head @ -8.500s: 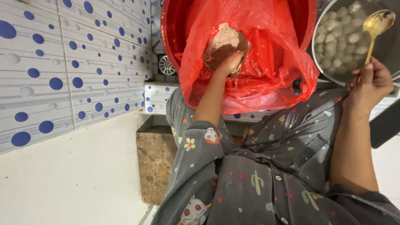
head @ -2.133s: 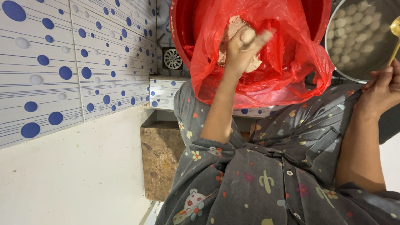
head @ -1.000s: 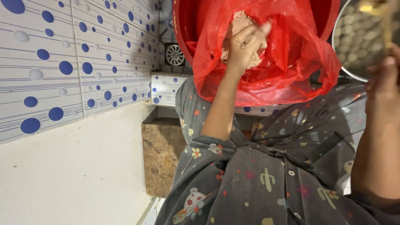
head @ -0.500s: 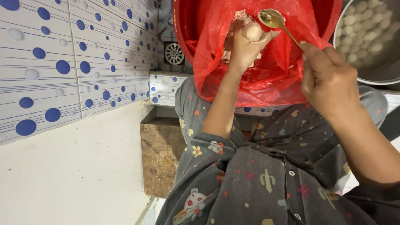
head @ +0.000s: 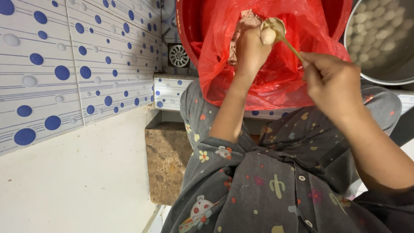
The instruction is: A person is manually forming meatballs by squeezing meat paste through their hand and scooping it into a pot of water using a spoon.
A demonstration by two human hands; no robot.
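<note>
Tiled wall point(head: 77, 64): well off to my left hand's side.
Left hand point(head: 250, 47): fist closed on pale paste, a ball point(head: 268, 35) squeezed out on top, inside the red bag point(head: 276, 82) lining the red tub point(head: 189, 30).
Spoon point(head: 278, 32): its bowl touches the ball.
Right hand point(head: 332, 82): clamped on the spoon's handle.
Pot point(head: 381, 39): beyond my right hand, many finished balls inside; paste is left in the bag.

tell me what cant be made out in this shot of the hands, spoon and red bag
All in the head view:
- Left hand: its palm side and grip on the paste are turned away, so whether it is closed is unclear.
- Pale paste in the red bag: mostly hidden behind that hand.
- Red tub: cut off by the top edge.
- Metal pot of pale balls: blurred, cut off by the edge.
- Right hand covers the end of the spoon handle.
</note>
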